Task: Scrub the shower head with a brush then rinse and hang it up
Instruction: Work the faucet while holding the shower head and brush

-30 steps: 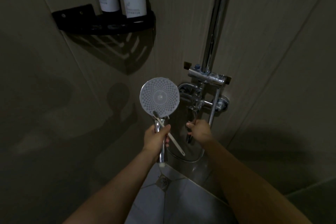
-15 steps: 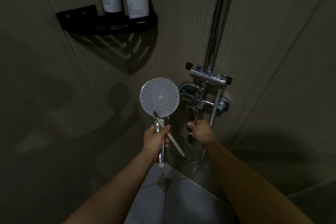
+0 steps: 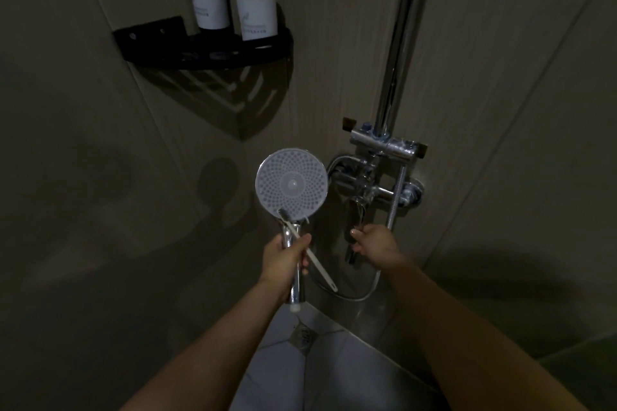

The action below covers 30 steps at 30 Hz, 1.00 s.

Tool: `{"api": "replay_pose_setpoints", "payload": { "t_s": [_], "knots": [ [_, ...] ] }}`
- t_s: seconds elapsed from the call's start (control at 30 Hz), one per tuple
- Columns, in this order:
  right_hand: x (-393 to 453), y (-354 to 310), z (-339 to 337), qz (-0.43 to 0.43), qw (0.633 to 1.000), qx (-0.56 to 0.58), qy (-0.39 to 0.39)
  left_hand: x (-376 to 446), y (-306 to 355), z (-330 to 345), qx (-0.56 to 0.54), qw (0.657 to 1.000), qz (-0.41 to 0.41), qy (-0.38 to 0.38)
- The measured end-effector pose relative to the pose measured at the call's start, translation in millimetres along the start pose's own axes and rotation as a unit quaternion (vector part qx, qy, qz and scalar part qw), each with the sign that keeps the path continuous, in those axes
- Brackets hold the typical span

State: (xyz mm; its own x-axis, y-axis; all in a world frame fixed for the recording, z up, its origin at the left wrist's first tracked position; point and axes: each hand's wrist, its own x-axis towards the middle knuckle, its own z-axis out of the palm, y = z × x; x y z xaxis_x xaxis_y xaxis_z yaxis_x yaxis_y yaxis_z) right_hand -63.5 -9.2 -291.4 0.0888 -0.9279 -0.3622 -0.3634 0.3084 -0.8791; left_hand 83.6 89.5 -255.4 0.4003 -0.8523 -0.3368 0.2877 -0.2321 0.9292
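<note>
My left hand (image 3: 283, 259) grips the chrome handle of the round shower head (image 3: 291, 184), held upright with its white nozzle face toward me. The same hand pins a small white brush (image 3: 314, 259) against the handle; its bristled tip rests at the lower edge of the face. My right hand (image 3: 375, 243) is closed on the lever of the chrome tap (image 3: 359, 210) on the wall. No water is visible from the nozzles.
A chrome riser pipe (image 3: 400, 43) climbs the wall above the tap's bracket. A black corner shelf (image 3: 213, 50) holds two dark bottles (image 3: 256, 0) at upper left. The hose (image 3: 360, 294) loops below the tap. A floor drain (image 3: 302, 335) lies in the light tiles beneath.
The view has tilted down a little, so the shelf and tap sit lower in frame. Both hands keep their holds; the shower head and brush stay put.
</note>
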Motion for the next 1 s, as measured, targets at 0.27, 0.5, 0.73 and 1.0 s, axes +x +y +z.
{"api": "replay_pose_setpoints", "payload": {
  "t_s": [0.27,0.5,0.73,1.0],
  "knots": [
    [-2,5,-9,-0.001,1.000,0.004,0.008,-7,4,-1,0.007,1.000,0.001,-0.014],
    [-3,-3,-13,0.004,1.000,-0.005,0.009,-8,2,-2,0.007,1.000,-0.001,-0.006],
    [-7,-9,-13,0.001,0.996,-0.086,-0.004,-14,6,-12,0.011,1.000,0.005,0.003],
    [-5,-39,-19,-0.025,0.983,-0.183,0.013,-24,33,-21,0.017,0.999,0.038,0.014]
  ]
}}
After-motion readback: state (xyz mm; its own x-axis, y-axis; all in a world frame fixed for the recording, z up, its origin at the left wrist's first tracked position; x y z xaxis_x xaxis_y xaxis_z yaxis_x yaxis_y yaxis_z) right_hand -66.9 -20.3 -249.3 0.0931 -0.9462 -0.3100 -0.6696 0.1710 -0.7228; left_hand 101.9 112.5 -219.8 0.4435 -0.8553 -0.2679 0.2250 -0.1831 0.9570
